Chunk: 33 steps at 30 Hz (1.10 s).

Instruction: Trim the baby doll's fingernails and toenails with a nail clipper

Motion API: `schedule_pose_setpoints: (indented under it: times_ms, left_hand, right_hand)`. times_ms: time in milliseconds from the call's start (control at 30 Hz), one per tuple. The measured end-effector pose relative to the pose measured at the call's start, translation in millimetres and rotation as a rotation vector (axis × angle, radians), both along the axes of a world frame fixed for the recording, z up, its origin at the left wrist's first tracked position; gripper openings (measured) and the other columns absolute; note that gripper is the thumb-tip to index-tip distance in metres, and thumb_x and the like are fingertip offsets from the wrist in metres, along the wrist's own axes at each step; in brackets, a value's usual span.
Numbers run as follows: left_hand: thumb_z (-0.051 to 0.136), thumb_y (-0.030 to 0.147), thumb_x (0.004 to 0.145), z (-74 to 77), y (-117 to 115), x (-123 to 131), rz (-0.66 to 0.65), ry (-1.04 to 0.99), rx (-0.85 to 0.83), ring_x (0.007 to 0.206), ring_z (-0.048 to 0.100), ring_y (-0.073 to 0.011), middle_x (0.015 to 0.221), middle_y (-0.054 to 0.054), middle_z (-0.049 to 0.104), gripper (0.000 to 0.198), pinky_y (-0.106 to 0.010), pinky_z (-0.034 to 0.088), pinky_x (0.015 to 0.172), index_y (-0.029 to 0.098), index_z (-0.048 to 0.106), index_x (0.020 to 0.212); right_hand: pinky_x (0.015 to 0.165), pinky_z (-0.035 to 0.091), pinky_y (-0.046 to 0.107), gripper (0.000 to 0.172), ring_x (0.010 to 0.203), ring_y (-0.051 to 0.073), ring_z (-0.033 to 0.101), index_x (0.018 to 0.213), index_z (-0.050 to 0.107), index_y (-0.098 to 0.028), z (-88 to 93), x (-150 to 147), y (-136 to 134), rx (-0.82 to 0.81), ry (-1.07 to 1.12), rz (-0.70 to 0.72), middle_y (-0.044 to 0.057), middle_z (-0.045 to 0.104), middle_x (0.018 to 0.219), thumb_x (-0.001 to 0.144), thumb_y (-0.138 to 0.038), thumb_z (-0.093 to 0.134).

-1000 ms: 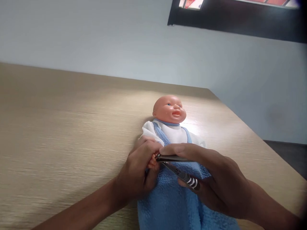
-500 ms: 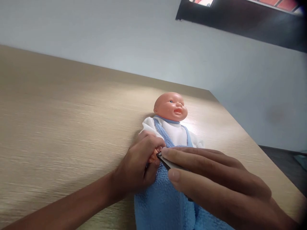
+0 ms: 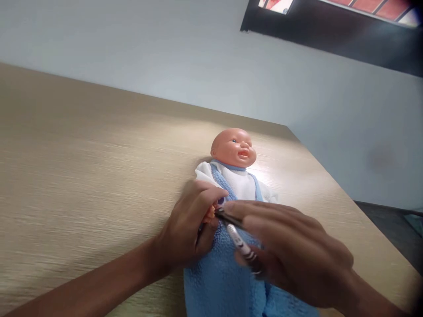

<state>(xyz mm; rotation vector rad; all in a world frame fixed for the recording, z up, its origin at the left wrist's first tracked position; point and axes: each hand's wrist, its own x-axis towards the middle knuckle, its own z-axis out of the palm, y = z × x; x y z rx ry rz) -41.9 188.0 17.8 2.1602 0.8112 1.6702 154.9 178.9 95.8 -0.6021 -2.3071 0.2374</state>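
Observation:
A baby doll (image 3: 243, 182) with a bald head, white top and blue fleecy overalls lies face up on the wooden table. My left hand (image 3: 190, 220) is closed around the doll's small hand (image 3: 209, 214), whose orange-pink fingers poke out between my thumb and forefinger. In my right hand (image 3: 294, 246) is a nail clipper (image 3: 238, 240), its dark tip right at the doll's fingers. The clipper's two long parts stand apart, a dark one under my fingers and a shiny one above my thumb. Whether its jaws touch a fingertip I cannot tell.
The light wood table (image 3: 99, 176) stretches to the left and behind the doll. Its right edge slants down past the doll's far arm. A pale wall (image 3: 148, 48) rises behind, with a dark-framed window (image 3: 330, 31) at upper right.
My right hand has shifted slightly left, its thumb dropping away from the fingers. The clipper's two parts have spread apart. My left hand keeps its hold on the doll's hand.

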Motion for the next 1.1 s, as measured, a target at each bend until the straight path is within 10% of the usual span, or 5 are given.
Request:
schedule_pose_setpoints:
  times_ms: [133, 367, 800, 1100]
  left_hand:
    - [0.064, 0.009, 0.093, 1.4, -9.6, 5.4, 0.233, -0.119, 0.005, 0.093, 0.056, -0.0172, 0.100, -0.003, 0.052, 0.024, -0.030, 0.055, 0.080, 0.022, 0.053, 0.110]
    - [0.061, 0.003, 0.090, 5.5, -20.6, 6.5, 0.176, -0.174, -0.049, 0.085, 0.055, -0.0140, 0.091, -0.001, 0.054, 0.022, -0.028, 0.056, 0.077, 0.021, 0.051, 0.100]
    - [0.061, 0.006, 0.092, 8.1, -31.7, 24.0, 0.502, -0.192, 0.034, 0.082, 0.061, -0.0140, 0.092, -0.001, 0.061, 0.017, -0.025, 0.058, 0.071, 0.021, 0.055, 0.094]
    - [0.067, 0.004, 0.091, 4.4, -28.8, 16.1, 0.455, -0.209, 0.103, 0.084, 0.067, -0.0130, 0.093, -0.002, 0.067, 0.016, -0.024, 0.059, 0.076, 0.019, 0.063, 0.096]
  right_hand:
    - [0.075, 0.072, 0.032, 0.046, 0.083, 0.022, 0.082, 0.137, 0.058, -0.024, -5.1, -4.7, 0.8, -0.160, 0.245, -0.094, 0.010, 0.080, 0.112, 0.093, -0.011, 0.068]
    - [0.081, 0.069, 0.029, 0.044, 0.087, 0.020, 0.081, 0.131, 0.060, -0.019, -11.5, -6.9, -2.7, -0.268, 0.180, 0.029, 0.009, 0.081, 0.106, 0.090, -0.012, 0.071]
    - [0.094, 0.067, 0.041, 0.046, 0.120, 0.025, 0.074, 0.140, 0.052, -0.024, -24.2, -5.3, 3.0, 0.040, 0.080, 0.083, 0.011, 0.074, 0.130, 0.096, -0.013, 0.062]
    - [0.093, 0.068, 0.035, 0.025, 0.113, 0.021, 0.076, 0.123, 0.064, -0.016, -18.7, -5.9, 3.9, 0.270, -0.013, 0.140, 0.013, 0.075, 0.123, 0.100, -0.008, 0.056]
